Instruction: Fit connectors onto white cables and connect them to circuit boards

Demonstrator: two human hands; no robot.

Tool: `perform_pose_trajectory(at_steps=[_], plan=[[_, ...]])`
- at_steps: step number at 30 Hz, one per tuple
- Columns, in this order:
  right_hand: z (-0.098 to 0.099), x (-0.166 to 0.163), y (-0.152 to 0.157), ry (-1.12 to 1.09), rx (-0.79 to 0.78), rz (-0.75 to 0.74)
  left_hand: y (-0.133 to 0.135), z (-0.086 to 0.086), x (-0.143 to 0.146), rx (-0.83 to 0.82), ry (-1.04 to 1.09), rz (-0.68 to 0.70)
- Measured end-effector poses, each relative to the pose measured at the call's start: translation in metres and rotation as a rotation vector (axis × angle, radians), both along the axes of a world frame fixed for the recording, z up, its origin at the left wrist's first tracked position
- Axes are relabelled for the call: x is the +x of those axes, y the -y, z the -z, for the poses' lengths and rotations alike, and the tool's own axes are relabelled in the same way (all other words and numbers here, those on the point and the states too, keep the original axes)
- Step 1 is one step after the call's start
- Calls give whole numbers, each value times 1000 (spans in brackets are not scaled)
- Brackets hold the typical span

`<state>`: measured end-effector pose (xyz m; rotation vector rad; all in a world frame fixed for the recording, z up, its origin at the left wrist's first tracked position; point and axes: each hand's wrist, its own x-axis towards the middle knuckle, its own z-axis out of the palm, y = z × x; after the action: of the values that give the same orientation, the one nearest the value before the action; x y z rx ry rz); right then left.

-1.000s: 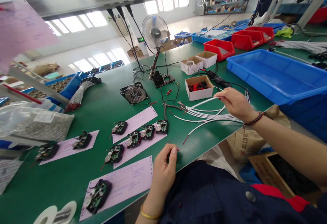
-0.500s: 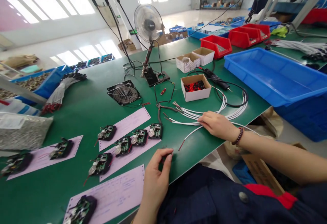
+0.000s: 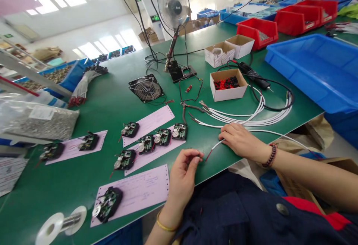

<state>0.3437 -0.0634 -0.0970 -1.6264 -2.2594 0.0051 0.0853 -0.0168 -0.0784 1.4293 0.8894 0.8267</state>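
My right hand (image 3: pixel 237 140) is closed on a white cable (image 3: pixel 217 144) at the table's front edge. The cable's stripped end, with thin dark red wires, points toward my left hand (image 3: pixel 183 176). The thumb and fingers of that hand are pinched together just left of the wire tips, and whatever they hold is too small to make out. Behind my right hand lies a curved bundle of white cables (image 3: pixel 240 122). Pliers (image 3: pixel 184 112) with dark handles rest left of the bundle.
Circuit boards in black housings (image 3: pixel 147 144) sit on pink paper sheets (image 3: pixel 140 185). Farther back are a square fan (image 3: pixel 147 88), a soldering iron stand (image 3: pixel 176 71), a box of red and black parts (image 3: pixel 228 84), a desk fan (image 3: pixel 173 6) and a blue bin (image 3: pixel 310 66). A spool (image 3: pixel 63 224) stands front left.
The view has shifted, so the table appears farther left and lower detail shows a spool. The cable in my right hand has moved apart from the bundle, its wire end closer to my left fingers.
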Motion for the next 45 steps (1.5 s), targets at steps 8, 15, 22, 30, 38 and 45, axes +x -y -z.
perform_pose_trajectory(at_steps=[8,15,22,30,38,45], plan=[[-35,-10,20,-585,-245,117,3,-7,2,-270,266,-58],[-54,-34,51,-929,-253,230,4,-17,0,-315,420,-121],[-44,-42,56,-951,-260,307,9,-23,1,-321,455,-53],[-50,-44,53,-857,-194,285,9,-21,-6,-14,210,10],[-54,-49,50,-739,-243,77,8,-31,-5,437,-265,236],[-45,-52,54,-634,-314,55,6,-31,-4,802,-460,290]])
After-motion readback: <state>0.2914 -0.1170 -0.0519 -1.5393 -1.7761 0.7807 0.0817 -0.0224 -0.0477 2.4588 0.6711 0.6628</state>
